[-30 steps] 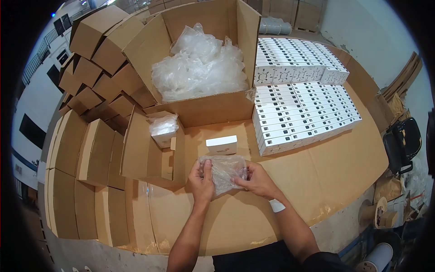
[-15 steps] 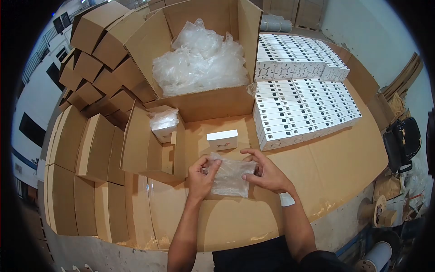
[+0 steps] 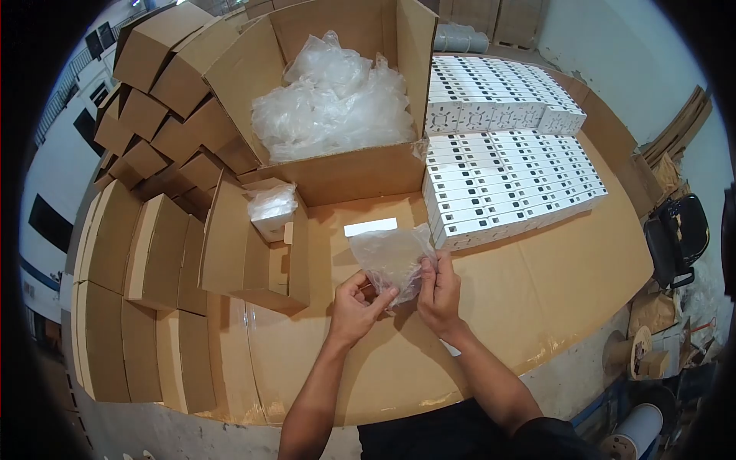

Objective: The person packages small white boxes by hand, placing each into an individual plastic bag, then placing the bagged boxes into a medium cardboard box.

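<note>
A clear plastic bag (image 3: 391, 257) is stretched between my two hands above the cardboard-covered table. My left hand (image 3: 358, 309) pinches its lower left edge between thumb and fingers. On the other side, my right hand (image 3: 439, 297) grips the bag's right edge with closed fingers. Just behind the bag lies a small white box (image 3: 370, 227), its front face mostly covered by the plastic. To the left stands an open cardboard carton (image 3: 253, 272) with bagged white boxes (image 3: 272, 208) at its far end.
A large open carton (image 3: 349, 180) at the back holds a heap of clear plastic bags (image 3: 333, 107). Rows of white boxes (image 3: 514, 184) are stacked at the right. Brown cartons (image 3: 142, 307) are piled along the left.
The bag has been turned and raised, and now overlaps the small white box. My left hand has shifted to its lower edge; my right hand has closed on its right side.
</note>
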`<state>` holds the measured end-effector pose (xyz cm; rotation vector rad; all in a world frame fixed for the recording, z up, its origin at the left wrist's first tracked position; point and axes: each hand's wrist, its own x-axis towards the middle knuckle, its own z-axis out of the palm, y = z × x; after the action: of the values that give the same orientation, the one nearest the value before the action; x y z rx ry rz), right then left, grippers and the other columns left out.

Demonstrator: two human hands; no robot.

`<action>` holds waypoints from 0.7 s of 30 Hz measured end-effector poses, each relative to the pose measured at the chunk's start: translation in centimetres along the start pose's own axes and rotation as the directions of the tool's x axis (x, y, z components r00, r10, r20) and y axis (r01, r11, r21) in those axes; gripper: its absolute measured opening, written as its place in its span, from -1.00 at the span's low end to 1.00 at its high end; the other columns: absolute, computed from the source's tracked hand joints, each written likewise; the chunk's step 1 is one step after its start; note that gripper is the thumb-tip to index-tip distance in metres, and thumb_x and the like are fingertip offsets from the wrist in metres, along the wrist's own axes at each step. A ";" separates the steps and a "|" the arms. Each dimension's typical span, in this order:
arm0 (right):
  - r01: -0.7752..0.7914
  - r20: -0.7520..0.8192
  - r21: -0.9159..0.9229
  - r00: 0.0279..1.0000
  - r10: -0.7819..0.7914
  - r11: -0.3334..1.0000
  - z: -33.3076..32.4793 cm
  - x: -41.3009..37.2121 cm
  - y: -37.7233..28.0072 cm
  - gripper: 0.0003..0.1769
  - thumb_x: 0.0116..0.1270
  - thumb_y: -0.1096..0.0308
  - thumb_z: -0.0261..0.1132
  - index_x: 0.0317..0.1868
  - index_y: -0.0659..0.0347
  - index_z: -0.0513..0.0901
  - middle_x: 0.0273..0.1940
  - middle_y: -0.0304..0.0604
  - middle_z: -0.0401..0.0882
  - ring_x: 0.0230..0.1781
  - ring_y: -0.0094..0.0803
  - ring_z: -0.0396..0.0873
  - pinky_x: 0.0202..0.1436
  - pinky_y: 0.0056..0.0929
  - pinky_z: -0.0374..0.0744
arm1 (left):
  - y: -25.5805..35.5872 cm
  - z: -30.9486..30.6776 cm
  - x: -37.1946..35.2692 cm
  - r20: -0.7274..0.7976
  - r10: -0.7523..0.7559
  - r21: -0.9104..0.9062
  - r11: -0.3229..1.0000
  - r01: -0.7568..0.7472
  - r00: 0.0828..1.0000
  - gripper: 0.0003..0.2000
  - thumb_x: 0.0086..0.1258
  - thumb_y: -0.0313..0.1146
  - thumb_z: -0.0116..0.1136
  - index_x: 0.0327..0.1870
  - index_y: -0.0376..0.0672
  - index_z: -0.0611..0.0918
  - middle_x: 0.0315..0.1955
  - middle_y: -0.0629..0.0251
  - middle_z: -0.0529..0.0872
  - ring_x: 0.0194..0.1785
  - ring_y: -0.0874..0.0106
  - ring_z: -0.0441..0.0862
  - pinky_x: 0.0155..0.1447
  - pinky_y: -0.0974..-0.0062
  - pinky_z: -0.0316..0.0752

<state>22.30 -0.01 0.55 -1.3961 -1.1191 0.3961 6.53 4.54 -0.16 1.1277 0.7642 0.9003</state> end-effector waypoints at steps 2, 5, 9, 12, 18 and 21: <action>-0.030 -0.003 -0.029 1.000 0.030 0.999 0.0 0.0 0.1 -0.82 0.63 0.39 0.08 -0.14 0.30 0.55 -0.52 0.03 0.59 -0.58 -0.16 0.63 -0.49 -0.27 0.51 | 0.2 -0.4 -0.1 0.037 -0.150 0.019 0.989 0.150 0.988 -0.71 0.40 -0.56 0.36 0.09 -0.34 0.61 -0.10 0.24 0.76 -0.06 0.53 0.71 0.01 0.52 0.70; 0.036 -0.025 -0.106 0.999 -0.039 0.994 -0.7 0.8 0.6 -0.83 0.63 0.39 0.10 -0.14 0.29 0.55 -0.52 0.06 0.58 -0.59 -0.12 0.62 -0.51 -0.25 0.49 | -0.1 -1.7 0.4 0.012 -0.101 -0.003 0.995 0.101 0.995 -0.68 0.38 -0.59 0.36 0.12 -0.36 0.60 -0.10 0.22 0.77 -0.05 0.51 0.72 0.07 0.55 0.68; 0.078 0.020 -0.134 0.997 -0.076 0.988 -1.0 0.9 1.1 -0.83 0.63 0.38 0.12 -0.13 0.29 0.55 -0.54 0.02 0.59 -0.62 -0.15 0.60 -0.52 -0.28 0.47 | 0.4 -2.8 0.6 -0.027 -0.026 -0.080 0.997 0.024 0.999 -0.62 0.34 -0.65 0.35 0.17 -0.39 0.57 -0.07 0.21 0.75 -0.10 0.51 0.71 0.10 0.56 0.66; -0.023 -0.016 -0.016 1.000 0.023 1.000 -0.5 0.8 0.9 -0.82 0.64 0.36 0.13 -0.15 0.29 0.55 -0.57 -0.06 0.56 -0.64 -0.28 0.58 -0.54 -0.31 0.45 | 1.0 -2.1 0.3 -0.001 0.029 -0.007 1.000 -0.029 1.000 -0.58 0.33 -0.67 0.34 0.21 -0.39 0.54 -0.09 0.24 0.73 -0.09 0.53 0.69 0.09 0.56 0.65; 0.019 -0.034 0.060 0.999 -0.017 0.998 -0.4 0.6 1.1 -0.82 0.65 0.35 0.14 -0.16 0.27 0.50 -0.55 -0.25 0.54 -0.62 -0.57 0.50 -0.57 -0.47 0.42 | 0.6 -2.4 0.1 0.097 0.087 -0.071 0.994 -0.081 0.991 -0.51 0.33 -0.69 0.32 0.28 -0.35 0.48 0.04 0.26 0.62 0.06 0.53 0.61 0.17 0.58 0.56; -0.021 -0.030 0.106 0.999 0.025 0.994 -0.3 0.4 1.5 -0.85 0.63 0.36 0.15 -0.13 0.28 0.48 -0.54 -0.21 0.55 -0.62 -0.52 0.52 -0.56 -0.46 0.45 | 1.0 -2.1 -0.3 0.106 0.076 -0.162 0.985 -0.059 0.991 -0.49 0.33 -0.67 0.35 0.30 -0.31 0.48 0.15 0.25 0.56 0.10 0.52 0.59 0.23 0.55 0.52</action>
<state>23.29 0.43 -0.59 -1.3192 -1.0429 0.4421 4.38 5.32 0.29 1.0590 0.5551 0.9298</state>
